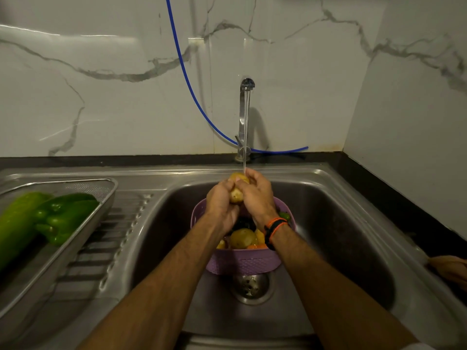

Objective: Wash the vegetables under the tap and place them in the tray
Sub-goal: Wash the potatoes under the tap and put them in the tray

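Both hands hold a yellowish potato [237, 188] under the running stream from the steel tap [245, 114]. My left hand [220, 203] wraps its left side and my right hand [256, 195] covers its right side. Below them a purple basket [242, 263] stands in the sink [336, 223], with another potato [243, 238], something orange and dark vegetables inside, partly hidden by my forearms. On the drainboard at the left a steel mesh tray [106, 193] holds a green capsicum [65, 215] and a long pale green gourd [17, 223].
A blue hose [187, 79] runs down the marble wall behind the tap. The sink drain [249, 286] lies just in front of the basket. A brownish object [449, 270] shows at the sink's right rim.
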